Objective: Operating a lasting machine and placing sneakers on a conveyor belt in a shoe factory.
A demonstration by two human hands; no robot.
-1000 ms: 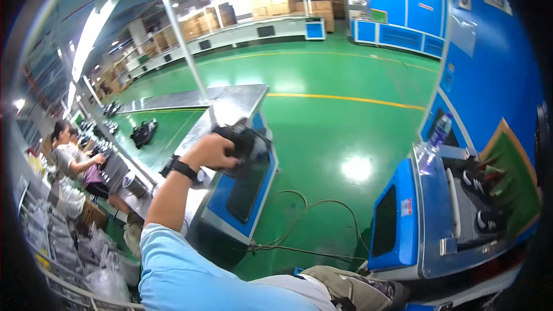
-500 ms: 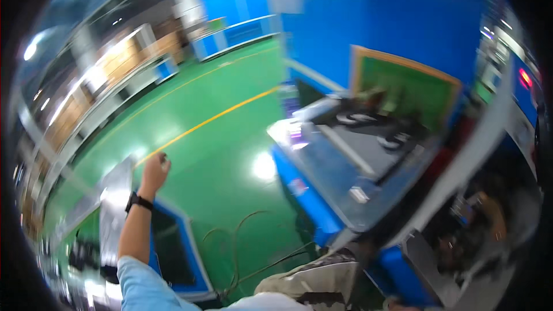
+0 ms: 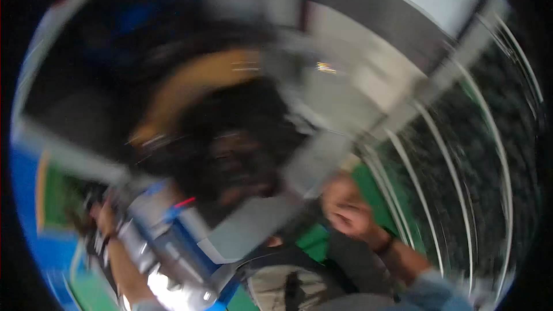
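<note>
At the lower left, my left hand (image 3: 105,219) reaches out over the bench, beside dark objects (image 3: 87,210) too blurred to name. Its fingers are smeared by motion, so a hold or touch there is unclear. To the right of the middle is my right hand (image 3: 347,210), raised by the end of a grey metal panel (image 3: 317,164). Its fingers look bent inward, but blur hides whether anything is in them. Ahead of me, a machine's dark opening (image 3: 230,138) contains a curved orange-yellow part (image 3: 193,83).
White curved rails (image 3: 452,190) of a rack stand at the right. A green board with an orange frame (image 3: 41,193) is at the far left. A grey ledge (image 3: 247,230) runs below the opening, with a shiny bench surface (image 3: 178,288) at the lower left.
My view has swung to the right, from the green floor and blue bench to the machine opening. My right hand has come into view. My left hand now appears over the bench.
</note>
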